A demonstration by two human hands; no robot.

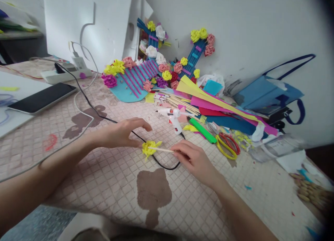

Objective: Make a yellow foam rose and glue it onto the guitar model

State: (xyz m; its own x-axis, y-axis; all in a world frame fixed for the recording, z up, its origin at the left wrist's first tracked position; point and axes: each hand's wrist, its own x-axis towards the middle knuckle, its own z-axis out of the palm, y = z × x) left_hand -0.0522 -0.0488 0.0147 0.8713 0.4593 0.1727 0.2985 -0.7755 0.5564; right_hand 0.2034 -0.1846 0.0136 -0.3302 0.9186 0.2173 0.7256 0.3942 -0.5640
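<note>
My right hand (pixel 191 157) pinches a thin pale wooden stick (pixel 163 149), held nearly level. At the stick's other end is a small yellow paper flower (pixel 149 148) with loose petal tips. To the left of the flower, my left hand (pixel 127 132) is open, its thumb and fingers spread apart. The left thumb tip is right beside the petals; I cannot tell whether it touches them. A black cable (pixel 167 168) runs on the tablecloth behind and below the flower. Just beyond my hands lies a white hot glue gun (pixel 173 119).
Green cutter (pixel 202 130), scissors (pixel 226 146), coloured paper (pixel 221 101) and a bundle of sticks (pixel 180 101) lie to the right. A flower-decorated paper guitar (pixel 130 81) stands behind. Left are a phone (pixel 44 97) and a power strip (pixel 65 74) with a white cable.
</note>
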